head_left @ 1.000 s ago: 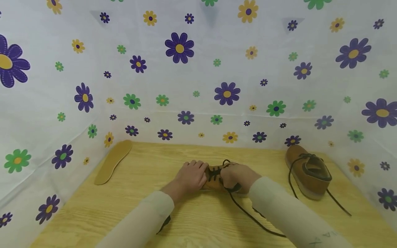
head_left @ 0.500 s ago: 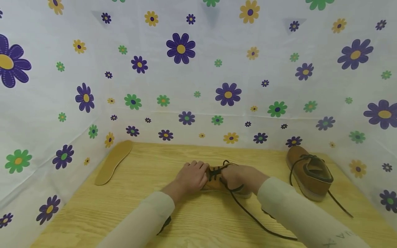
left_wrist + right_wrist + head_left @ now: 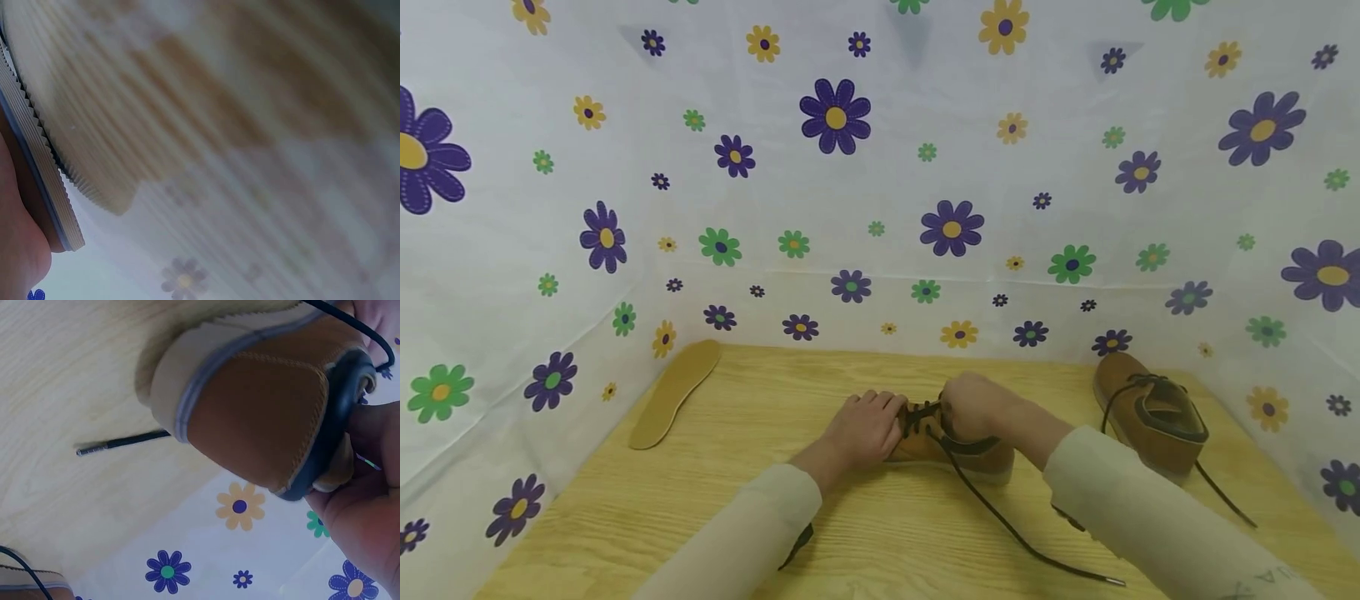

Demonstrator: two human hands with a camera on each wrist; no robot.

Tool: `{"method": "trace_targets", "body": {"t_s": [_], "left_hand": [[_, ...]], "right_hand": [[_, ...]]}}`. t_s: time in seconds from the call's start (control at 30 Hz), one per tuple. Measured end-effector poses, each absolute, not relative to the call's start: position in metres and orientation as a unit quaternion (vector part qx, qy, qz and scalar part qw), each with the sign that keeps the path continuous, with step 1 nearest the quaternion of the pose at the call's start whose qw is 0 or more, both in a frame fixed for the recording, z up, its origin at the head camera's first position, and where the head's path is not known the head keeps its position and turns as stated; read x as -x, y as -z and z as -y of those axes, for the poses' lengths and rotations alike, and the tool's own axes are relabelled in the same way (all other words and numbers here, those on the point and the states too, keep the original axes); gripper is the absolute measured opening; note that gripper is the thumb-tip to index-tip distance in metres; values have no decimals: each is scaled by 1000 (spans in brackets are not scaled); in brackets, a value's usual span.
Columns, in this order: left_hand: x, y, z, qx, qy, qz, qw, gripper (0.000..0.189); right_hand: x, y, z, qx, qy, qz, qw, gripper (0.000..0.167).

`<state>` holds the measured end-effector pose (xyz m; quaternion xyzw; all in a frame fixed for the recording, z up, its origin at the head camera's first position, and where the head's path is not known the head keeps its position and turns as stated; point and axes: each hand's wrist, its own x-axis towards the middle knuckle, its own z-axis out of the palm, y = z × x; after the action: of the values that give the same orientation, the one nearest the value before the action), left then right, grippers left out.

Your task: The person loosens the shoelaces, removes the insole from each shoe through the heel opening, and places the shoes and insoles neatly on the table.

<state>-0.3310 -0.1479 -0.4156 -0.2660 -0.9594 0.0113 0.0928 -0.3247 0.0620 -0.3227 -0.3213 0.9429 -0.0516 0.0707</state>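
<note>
A brown leather shoe (image 3: 917,448) with dark laces lies sideways at the middle of the table, toe to the left. My left hand (image 3: 861,429) grips its toe from above. Curled at the shoe's opening is my right hand (image 3: 973,408), its fingers partly inside the dark padded collar (image 3: 340,400). In the right wrist view, a tan piece (image 3: 337,465), coloured like an insole, shows between thumb and fingers; the hand hides most of it. One loose lace (image 3: 1022,537) trails across the table. The left wrist view shows the ridged sole (image 3: 44,137) beside the hand.
A second brown shoe (image 3: 1176,454), its laces loose, stands at the right, toe towards the back. A tan insole (image 3: 673,396) lies at the table's left edge. White flower-printed cloth (image 3: 880,183) walls the back and both sides of the wooden table (image 3: 797,379).
My right hand has gone from the lacing to the shoe's opening, rising slightly and turning, its forearm shifting right. More of the heel and the lace's tip show. My left hand stays put.
</note>
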Motion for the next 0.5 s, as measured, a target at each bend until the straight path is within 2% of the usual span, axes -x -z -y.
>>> {"method": "trace_targets", "body": {"t_s": [0.1,0.33,0.5], "left_hand": [[331,416,148,264,-14,960,95,48],[328,414,148,270,-16,956,110,46],[326,413,149,272,-17,955,117,46]], "right_hand": [[326,317,-62,319,65,-943,73,35],[328,313,-61,310,47,-947,73,17],[330,313,-62,308,44,-948,75,14]]}}
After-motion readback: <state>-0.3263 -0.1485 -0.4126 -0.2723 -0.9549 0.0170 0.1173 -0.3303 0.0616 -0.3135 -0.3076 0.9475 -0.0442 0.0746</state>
